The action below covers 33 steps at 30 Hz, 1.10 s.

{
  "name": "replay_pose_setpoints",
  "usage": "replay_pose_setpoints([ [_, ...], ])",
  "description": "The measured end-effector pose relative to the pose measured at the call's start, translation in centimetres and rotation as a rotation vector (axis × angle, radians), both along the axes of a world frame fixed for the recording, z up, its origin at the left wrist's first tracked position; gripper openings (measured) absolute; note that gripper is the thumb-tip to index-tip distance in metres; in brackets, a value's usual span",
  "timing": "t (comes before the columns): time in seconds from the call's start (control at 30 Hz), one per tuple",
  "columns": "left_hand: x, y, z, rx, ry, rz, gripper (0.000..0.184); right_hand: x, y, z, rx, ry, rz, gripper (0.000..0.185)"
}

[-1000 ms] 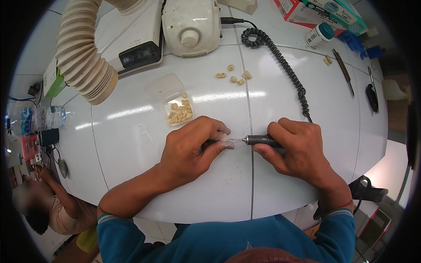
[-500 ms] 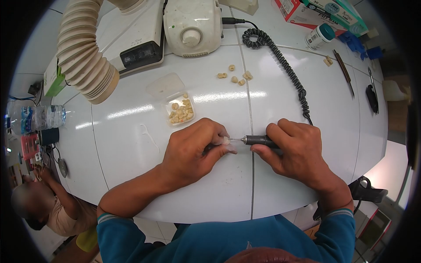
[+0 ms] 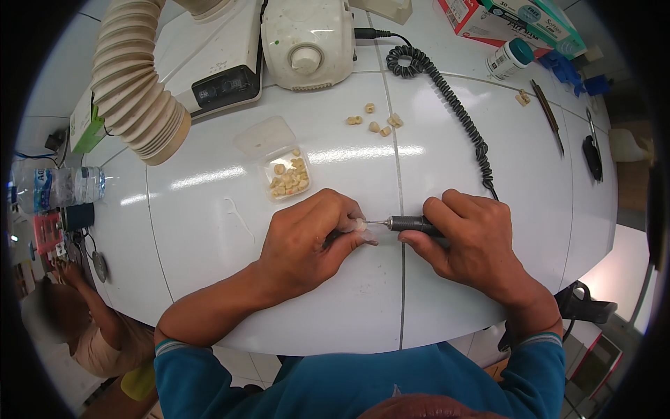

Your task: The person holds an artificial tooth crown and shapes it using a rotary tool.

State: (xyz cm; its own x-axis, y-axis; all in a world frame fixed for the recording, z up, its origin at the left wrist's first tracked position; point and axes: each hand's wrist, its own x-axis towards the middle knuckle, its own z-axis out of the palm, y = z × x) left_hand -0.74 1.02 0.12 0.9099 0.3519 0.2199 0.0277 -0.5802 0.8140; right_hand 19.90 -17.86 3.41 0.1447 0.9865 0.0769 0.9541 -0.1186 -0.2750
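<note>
A: ok so only the head view to go on, what's being done there?

B: a tiny pale piece is pinched in the fingertips of the left hand, above the white table, near mid-frame. A dark handpiece is gripped by the right hand, thumb and fingers closed round it, with the thin bit aimed straight at the piece

A: is it actually being touched by the bit?

B: can't be told for sure, too small, but the tip is right up beside it at least. The step in hand looks like the piece being worked with the tool

A: and what's called for next?

B: a steady pinch and a light touch, probably, with the fingertips kept clear of the bit. Maybe a small turn of the piece would be needed to reach another side

A: anything else nearby?

B: an open box with similar pieces is seen beyond the left hand, and some loose ones are scattered farther back
</note>
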Motion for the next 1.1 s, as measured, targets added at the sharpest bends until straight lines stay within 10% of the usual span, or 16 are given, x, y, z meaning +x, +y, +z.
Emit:
replay_pose_setpoints([
  [1.1,-0.01,-0.06,-0.35,0.019,-0.003,0.000,0.034,-0.07,0.03,0.20,-0.020,0.001,0.001,0.041],
])
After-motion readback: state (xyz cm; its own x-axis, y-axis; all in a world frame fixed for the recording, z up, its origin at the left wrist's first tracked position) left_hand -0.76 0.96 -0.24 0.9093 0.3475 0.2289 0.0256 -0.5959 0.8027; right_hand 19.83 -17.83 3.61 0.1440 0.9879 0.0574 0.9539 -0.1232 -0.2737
